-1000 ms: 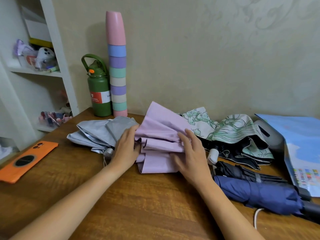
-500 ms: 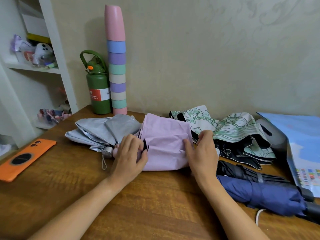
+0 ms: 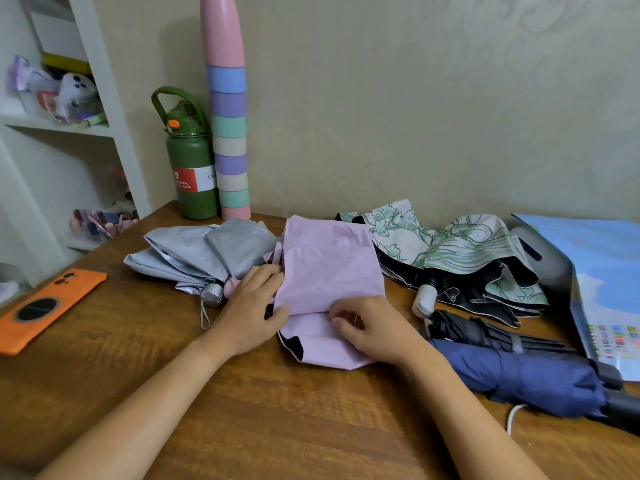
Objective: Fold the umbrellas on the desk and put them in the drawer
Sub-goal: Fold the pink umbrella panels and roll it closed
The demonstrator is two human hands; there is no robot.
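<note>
Pink umbrella (image 3: 329,271) lies mid-desk (image 3: 242,410), canopy partly folded into a flat panel, a lower flap with a dark inner lining showing at its near-left corner. Left hand (image 3: 251,311) sits on the umbrella's left edge, fingers (image 3: 266,275) extended and laid over the fabric, thumb pressed on the fold line; reads as pressing, not gripping. Right hand (image 3: 374,329) is on the lower flap, fingers curled, pinching the pink fabric near the fold seam. Grey umbrella (image 3: 204,254) lies collapsed but loose just left of the pink one, touching it, its rounded handle end (image 3: 212,295) and wrist strap pointing toward the near edge. Floral white-green umbrella (image 3: 450,251) with black lining is bunched up to the right, white handle (image 3: 425,299) facing the camera. Nearer on the right, a black umbrella (image 3: 485,332) and a navy umbrella (image 3: 526,375) lie rolled, side by side and touching. Orange phone (image 3: 45,306) lies flat at the desk's left edge. Green bottle (image 3: 192,168) and a tall stack of pastel cups (image 3: 228,133) stand against the wall, touching each other. Blue printed sheet (image 3: 606,271) at far right. White shelf unit (image 3: 104,116) on the left holds small clutter, too blurry to identify.
</note>
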